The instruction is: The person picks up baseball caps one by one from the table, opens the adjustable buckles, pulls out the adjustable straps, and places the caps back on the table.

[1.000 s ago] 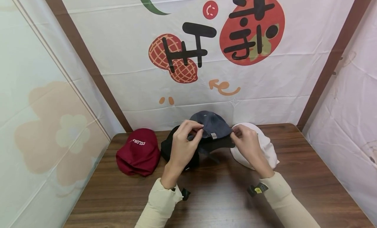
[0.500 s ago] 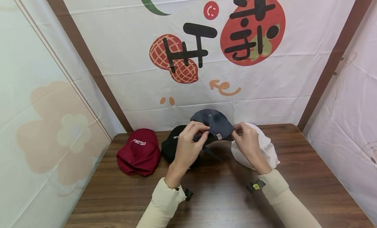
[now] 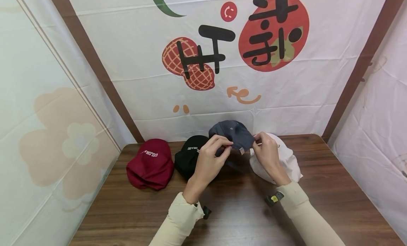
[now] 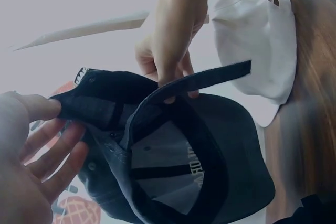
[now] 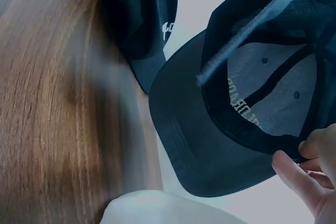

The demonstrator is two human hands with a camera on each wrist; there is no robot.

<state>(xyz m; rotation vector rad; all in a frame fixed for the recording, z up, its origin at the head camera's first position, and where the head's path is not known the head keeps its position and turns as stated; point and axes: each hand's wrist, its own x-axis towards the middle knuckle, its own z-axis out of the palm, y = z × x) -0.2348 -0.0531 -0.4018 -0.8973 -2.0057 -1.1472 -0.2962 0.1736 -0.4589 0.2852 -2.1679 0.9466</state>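
Both hands hold a dark blue baseball cap (image 3: 229, 130) raised over the back of the table. My left hand (image 3: 212, 158) pinches its back edge between thumb and fingers, near a small metal buckle (image 4: 81, 75). On the other side, my right hand (image 3: 267, 152) pinches the rim of the crown. The wrist views look into the cap's hollow, where reversed lettering shows on the inside. A loose strap (image 4: 215, 77) sticks out across the opening with its end free. The dark brim (image 5: 194, 135) points down toward the table and is hidden in the head view.
On the wooden table (image 3: 235, 214), a red cap (image 3: 149, 164) lies at the left. Partly behind my left hand is a black cap (image 3: 186, 157). A white cap (image 3: 287, 163) sits behind my right hand. A printed cloth wall (image 3: 143, 80) stands at the back.
The blue cap has tilted and shifted slightly right, its brim dropping out of sight in the head view. My left hand has moved right, uncovering more of the black cap; my right hand has barely moved.
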